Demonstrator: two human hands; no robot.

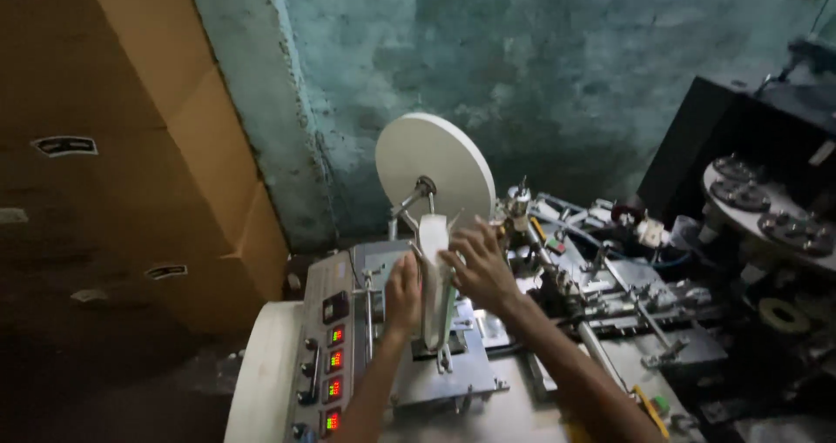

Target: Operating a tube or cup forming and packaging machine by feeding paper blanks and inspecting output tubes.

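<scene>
A big white paper reel stands upright on a metal holder at the back of a grey machine. Below it, a white paper strip runs down through a narrow guide. My left hand rests against the left side of that strip, its fingers curled on it. On the right side, my right hand touches the strip with its fingers spread. Both forearms reach in from the bottom of the view.
A control panel with several lit red-green displays and knobs sits left of my hands. Another white roll lies at the lower left. Stacked brown cartons fill the left. Metal tooling and a round turntable stand to the right.
</scene>
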